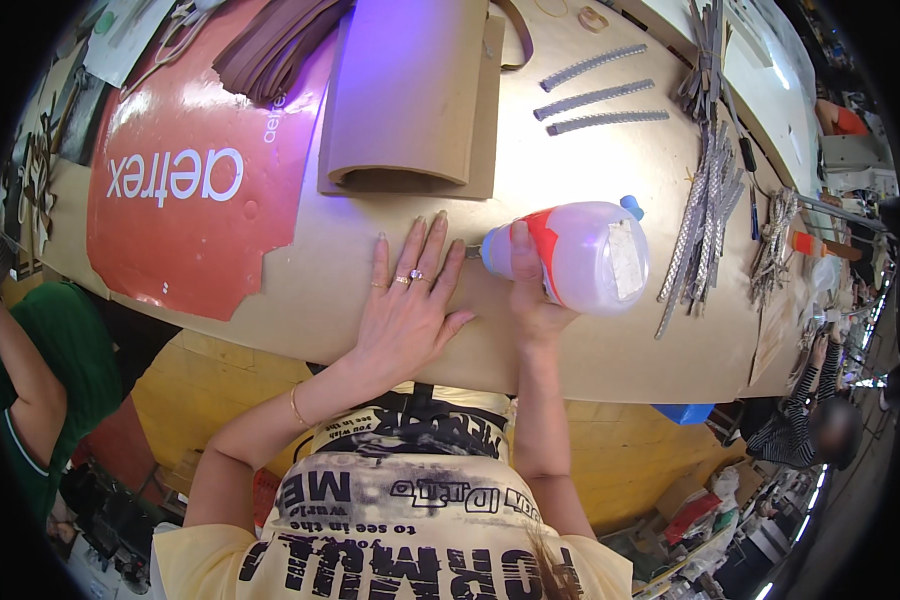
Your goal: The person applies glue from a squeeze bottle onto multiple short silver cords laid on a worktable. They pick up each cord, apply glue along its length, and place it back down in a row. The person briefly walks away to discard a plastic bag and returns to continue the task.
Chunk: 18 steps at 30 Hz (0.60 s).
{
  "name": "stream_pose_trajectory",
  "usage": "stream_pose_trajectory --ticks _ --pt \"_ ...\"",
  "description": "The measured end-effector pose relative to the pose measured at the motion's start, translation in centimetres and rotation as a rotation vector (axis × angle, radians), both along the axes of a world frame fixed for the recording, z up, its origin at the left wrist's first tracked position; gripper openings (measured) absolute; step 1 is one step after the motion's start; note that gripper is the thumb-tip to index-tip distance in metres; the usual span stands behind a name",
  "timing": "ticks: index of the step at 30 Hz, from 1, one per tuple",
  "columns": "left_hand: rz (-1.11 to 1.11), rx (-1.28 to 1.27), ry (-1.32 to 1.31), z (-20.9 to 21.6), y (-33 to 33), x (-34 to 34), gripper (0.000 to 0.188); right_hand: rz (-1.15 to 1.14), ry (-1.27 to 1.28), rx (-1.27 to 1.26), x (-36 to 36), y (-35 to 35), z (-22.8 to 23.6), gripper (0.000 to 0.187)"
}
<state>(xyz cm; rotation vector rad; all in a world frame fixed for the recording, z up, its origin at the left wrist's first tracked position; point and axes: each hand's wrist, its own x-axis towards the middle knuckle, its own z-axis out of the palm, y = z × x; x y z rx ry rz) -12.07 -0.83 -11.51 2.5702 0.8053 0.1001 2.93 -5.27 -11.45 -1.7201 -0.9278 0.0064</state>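
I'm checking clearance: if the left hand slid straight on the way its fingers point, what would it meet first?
The left hand would probably meet the flat brown board under the curved brown form; the board's exact height is unclear.

White lettering (175, 177) is printed upside down on the red sheet (195, 240). Black lettering (340, 487) marks the cream shirt (400, 515). The bottle (585, 265) carries a pale label (625, 260), its print illegible.

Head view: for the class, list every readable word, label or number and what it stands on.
Red sheet: large white lettering, upside down; legible, wording not copied here.
Pale yellow shirt: black lettering, several sizes; partly legible, not copied.
Bottle in the right hand: any print on its pale sticker is too blurred to read.
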Motion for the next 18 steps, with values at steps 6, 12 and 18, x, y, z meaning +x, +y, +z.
stream_pose_trajectory --ticks 6,12,18 --pt "0.119 -0.046 -0.144 0.0 0.1 -1.0 0.066 0.020 0.060 0.042 -1.1 1.2 1.5 0.049" --pt "0.202 0.010 -0.241 0.1 0.6 -2.3 0.057 0.071 0.126 0.079 -1.5 1.9 2.7 0.020" --pt "0.193 0.031 -0.315 0.3 1.4 -2.1 0.056 -0.208 0.793 0.268 -1.6 1.2 1.8 0.030"
